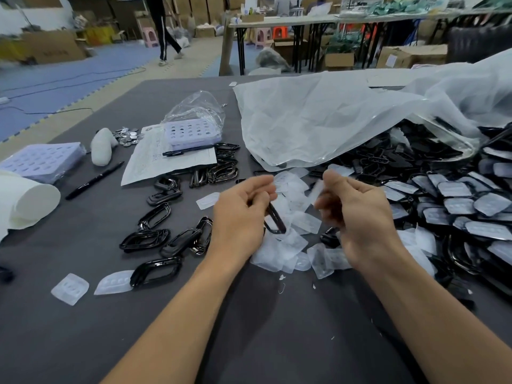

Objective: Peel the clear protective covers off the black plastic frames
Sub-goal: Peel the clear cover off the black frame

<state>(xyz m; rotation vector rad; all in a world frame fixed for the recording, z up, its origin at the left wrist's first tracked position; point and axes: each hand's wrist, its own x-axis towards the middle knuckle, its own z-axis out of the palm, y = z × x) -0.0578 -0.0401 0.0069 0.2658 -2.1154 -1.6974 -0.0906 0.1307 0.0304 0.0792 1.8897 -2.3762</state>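
A black frame [274, 220] is being gripped under the curled left hand [241, 214]. A clear cover [318, 189] is seemingly being pinched by the right hand [357, 214].

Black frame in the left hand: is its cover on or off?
Off: black frame shows an open middle; right hand pinches a clear cover.

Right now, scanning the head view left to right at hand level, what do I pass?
White roll → black marker → bare black frames → left hand gripping a frame → right hand pinching a clear cover → pile of covered frames.
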